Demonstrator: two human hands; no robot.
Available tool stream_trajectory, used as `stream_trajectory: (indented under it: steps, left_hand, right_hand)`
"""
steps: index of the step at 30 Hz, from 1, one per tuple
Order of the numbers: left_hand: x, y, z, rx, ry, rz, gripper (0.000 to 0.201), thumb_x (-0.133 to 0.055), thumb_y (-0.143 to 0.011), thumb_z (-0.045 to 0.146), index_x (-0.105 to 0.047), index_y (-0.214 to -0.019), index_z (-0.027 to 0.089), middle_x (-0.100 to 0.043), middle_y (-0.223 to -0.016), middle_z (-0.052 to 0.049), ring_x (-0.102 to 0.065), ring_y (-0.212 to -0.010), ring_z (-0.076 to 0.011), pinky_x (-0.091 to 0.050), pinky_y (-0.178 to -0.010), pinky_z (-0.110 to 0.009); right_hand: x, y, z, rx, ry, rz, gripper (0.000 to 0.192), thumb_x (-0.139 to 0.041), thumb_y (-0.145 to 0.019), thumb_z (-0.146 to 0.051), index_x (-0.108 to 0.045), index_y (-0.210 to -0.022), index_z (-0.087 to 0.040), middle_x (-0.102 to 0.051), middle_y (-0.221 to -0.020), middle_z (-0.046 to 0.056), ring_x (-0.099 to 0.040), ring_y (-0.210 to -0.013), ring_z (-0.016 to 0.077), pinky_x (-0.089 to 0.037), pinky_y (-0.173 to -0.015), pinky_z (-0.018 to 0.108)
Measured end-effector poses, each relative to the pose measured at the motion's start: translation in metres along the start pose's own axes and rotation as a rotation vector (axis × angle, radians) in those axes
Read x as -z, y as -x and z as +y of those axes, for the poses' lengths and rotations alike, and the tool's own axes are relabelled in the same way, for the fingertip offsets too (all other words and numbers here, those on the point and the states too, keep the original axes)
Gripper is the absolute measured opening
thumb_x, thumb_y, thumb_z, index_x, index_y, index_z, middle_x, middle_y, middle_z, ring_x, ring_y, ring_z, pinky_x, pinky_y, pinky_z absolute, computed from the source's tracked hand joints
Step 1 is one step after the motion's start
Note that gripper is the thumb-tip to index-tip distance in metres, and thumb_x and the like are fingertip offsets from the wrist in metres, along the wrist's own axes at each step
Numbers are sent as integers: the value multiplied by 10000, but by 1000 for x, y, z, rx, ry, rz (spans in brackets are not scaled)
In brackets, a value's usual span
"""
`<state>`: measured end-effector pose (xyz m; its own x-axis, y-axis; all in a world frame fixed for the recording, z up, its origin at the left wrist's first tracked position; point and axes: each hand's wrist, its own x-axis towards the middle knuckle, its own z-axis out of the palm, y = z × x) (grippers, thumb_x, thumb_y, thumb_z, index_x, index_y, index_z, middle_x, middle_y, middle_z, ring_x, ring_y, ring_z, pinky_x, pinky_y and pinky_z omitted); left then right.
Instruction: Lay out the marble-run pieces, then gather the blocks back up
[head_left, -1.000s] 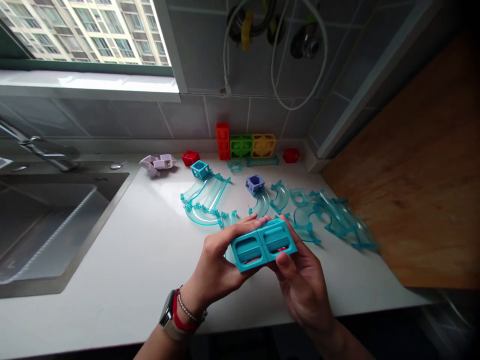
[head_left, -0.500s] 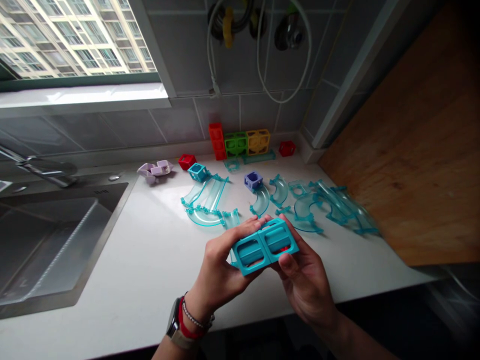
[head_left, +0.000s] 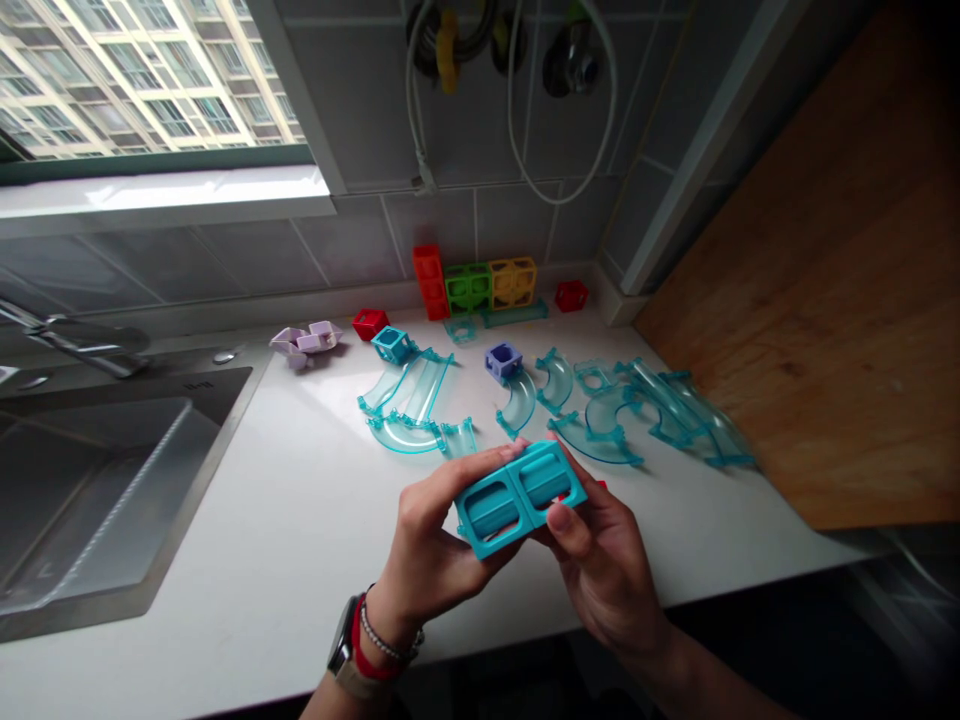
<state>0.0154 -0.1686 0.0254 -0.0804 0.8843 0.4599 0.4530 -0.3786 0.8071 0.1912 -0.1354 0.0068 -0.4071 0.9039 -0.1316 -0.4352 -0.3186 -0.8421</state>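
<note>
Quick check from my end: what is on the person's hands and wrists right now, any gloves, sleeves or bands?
Both hands are bare, no gloves, and no sleeves reach the forearms in view. The left hand has a wrist stack: a watch with a dark face on a pale strap, a red band beside it, and a thin beaded bracelet. The right hand and its wrist carry nothing visible.

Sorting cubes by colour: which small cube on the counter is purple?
The purple cube mid-counter, touching a clear curved track; the others are red or teal.
</note>
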Motion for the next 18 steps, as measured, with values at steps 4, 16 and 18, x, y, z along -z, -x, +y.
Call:
stream_trajectory:
  steps: [4, 16, 18]
  left_hand:
    - [2, 0, -1, -38, -17, 5, 670, -852, -736, 143, -635, -1357, 270, -729, -1361, -80, -724, -1213, -298, -616, -1027, -393]
    - [-1, 1, -1, 31, 74, 3, 674, -877, -778, 188, -584, -1378, 283, -706, -1381, -77, -697, -1249, -271, -577, -1069, -380]
    - [2, 0, 0, 68, 148, -48, 778, -940, -733, 289, -564, -1415, 281, -621, -1495, -103, -597, -1379, -320, -507, -1162, -436]
  right_hand:
    - [0, 0, 0, -15, 23, -1, 637, -805, -891, -399, -587, -1482, -305, -753, -1303, 62, -729, -1158, 290, -571, -1064, 493]
    - [-1, -6, -1, 2, 17, 9, 580, -774, -921, -387, -586, -1466, -322, -695, -1403, 76, -709, -1216, 298, -612, -1020, 478]
    - [0, -8, -10, 81, 90, 20, 584, -790, -910, -336, -590, -1458, -329, -659, -1456, 76, -668, -1289, 295, -585, -1064, 449]
